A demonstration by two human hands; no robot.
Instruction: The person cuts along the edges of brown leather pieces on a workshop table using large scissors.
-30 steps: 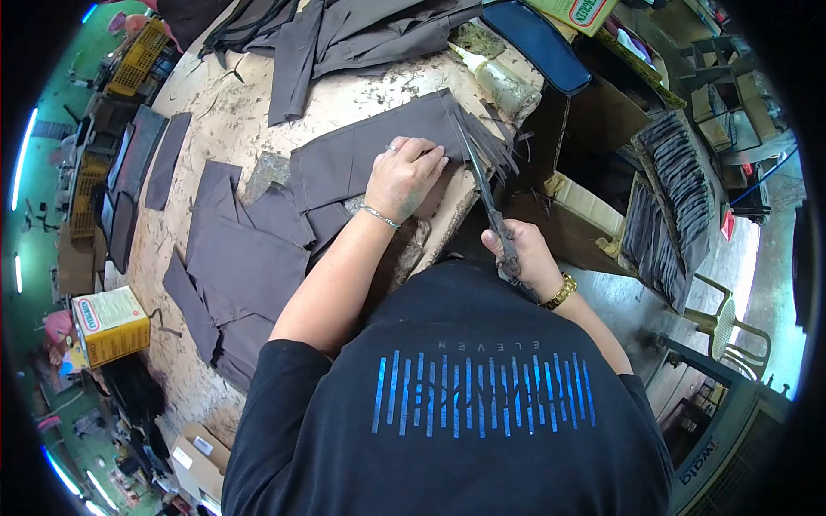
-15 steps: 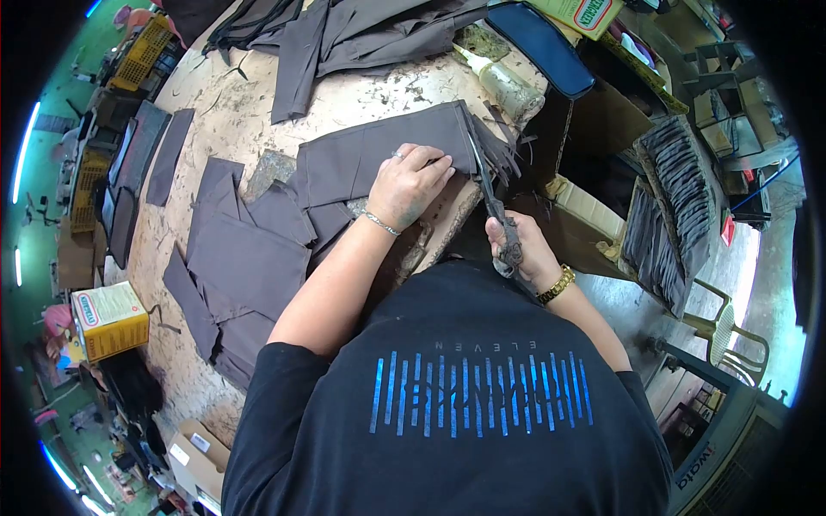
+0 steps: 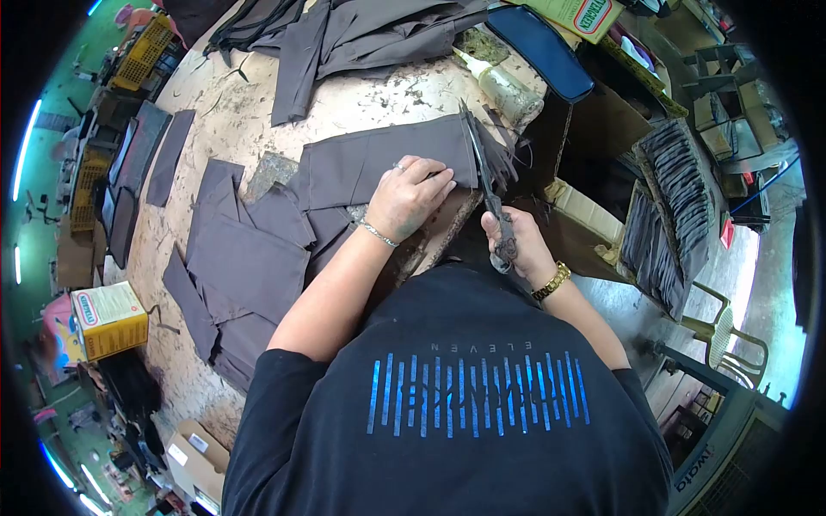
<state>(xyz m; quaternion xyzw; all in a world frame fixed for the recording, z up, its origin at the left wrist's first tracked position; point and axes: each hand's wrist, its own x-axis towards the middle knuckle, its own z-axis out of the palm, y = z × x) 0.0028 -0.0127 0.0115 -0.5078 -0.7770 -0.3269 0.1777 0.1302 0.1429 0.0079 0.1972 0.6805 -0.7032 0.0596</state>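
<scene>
A long dark grey fabric piece (image 3: 353,163) lies across the worktable (image 3: 232,107). My left hand (image 3: 410,198) is closed on its lower edge near the right end, fingers pressed together on the cloth. In my right hand (image 3: 520,245) are large scissors (image 3: 482,163) with cloth-wrapped handles, their blades pointing up along the fabric's right end. Thin fabric strips (image 3: 499,155) hang just right of the blades. More dark pieces (image 3: 245,258) lie overlapped to the left of my left forearm.
Beyond the fabric lie a dark cloth pile (image 3: 370,39), a glue bottle (image 3: 508,86) and a dark phone-like slab (image 3: 542,52). A yellow tin (image 3: 110,320) stands at left. At right are an open cardboard box (image 3: 594,138) and stacked dark pieces (image 3: 671,206).
The fabric's upper right corner has come down slightly and its right end now lies left of the blades. My right hand and the scissors have shifted slightly left and up.
</scene>
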